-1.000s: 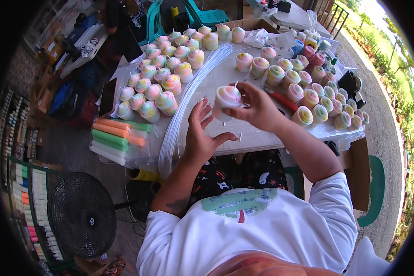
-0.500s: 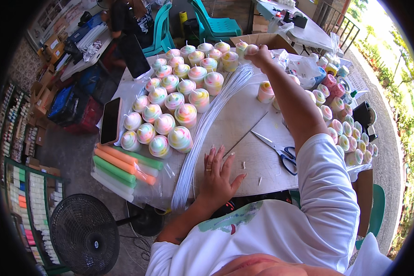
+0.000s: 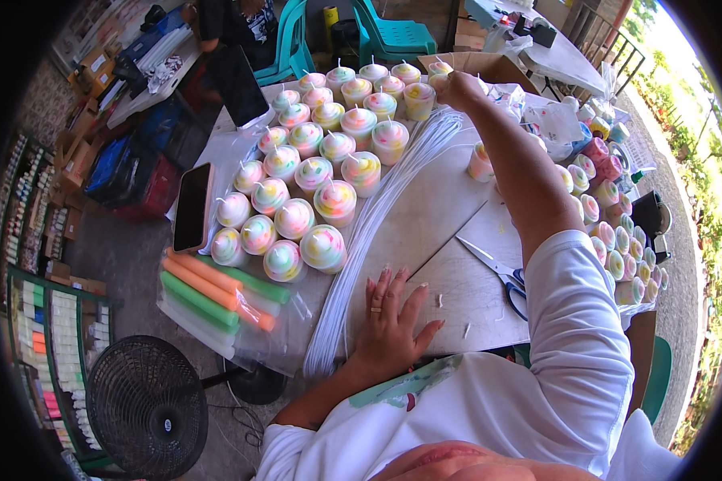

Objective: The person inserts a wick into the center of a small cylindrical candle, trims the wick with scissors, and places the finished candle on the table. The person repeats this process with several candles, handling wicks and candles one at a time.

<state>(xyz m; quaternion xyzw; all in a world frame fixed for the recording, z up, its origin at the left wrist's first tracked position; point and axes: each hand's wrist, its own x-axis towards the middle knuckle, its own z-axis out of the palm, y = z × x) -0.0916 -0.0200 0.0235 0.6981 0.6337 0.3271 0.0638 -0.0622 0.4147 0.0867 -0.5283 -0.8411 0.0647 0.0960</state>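
Note:
At the far end of the table my right hand (image 3: 462,91) reaches out, its fingers closed around a pastel swirl candle (image 3: 439,81) at the right end of the back row. The hand partly hides this candle. Several more swirl candles (image 3: 294,218) in clear cups, with white wicks sticking up, stand in rows to the left. My left hand (image 3: 387,319) lies flat on the near table edge, fingers spread, holding nothing. Beside it runs a long bundle of white wicks (image 3: 369,232). Blue-handled scissors (image 3: 497,271) and a thin dark rod (image 3: 448,242) rest to its right.
Orange, green and white wax sticks (image 3: 208,298) lie in plastic at the near left, below a phone (image 3: 193,208). One swirl candle (image 3: 480,163) stands right of the wicks. Many small candles (image 3: 618,240) crowd the right side. A black fan (image 3: 146,405) stands at lower left.
My right hand has brought the candle in beside the back row, close to the candle at its end. My left hand stays flat on the table. The whole view has shifted slightly.

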